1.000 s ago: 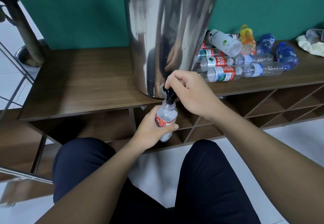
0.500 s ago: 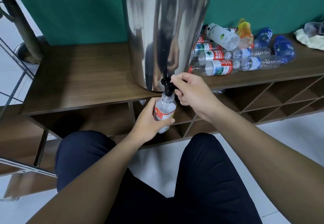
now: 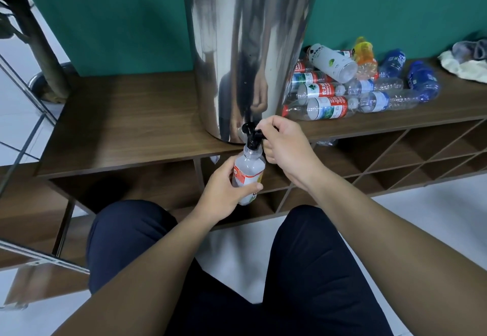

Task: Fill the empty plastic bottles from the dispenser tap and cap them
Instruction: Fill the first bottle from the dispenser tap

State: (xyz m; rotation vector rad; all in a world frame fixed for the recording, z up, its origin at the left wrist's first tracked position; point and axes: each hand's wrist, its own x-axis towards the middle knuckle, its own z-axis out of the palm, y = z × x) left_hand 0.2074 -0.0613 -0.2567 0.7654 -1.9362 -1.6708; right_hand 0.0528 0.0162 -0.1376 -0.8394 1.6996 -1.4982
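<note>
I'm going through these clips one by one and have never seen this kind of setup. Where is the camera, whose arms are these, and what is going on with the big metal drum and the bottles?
The single picture comes from a camera worn on a person's head, looking down, so the arms and the dark-trousered knees are the wearer's own. No robot is involved. The left hand grips a small clear bottle with an orange label, its open neck right under the black tap of a tall steel dispenser. The right hand pinches the tap's lever with its fingers. The dispenser stands on a wooden shelf unit. To its right lies a pile of empty bottles on their sides, and beyond it a crumpled cloth. Whether water is flowing cannot be told.
</note>
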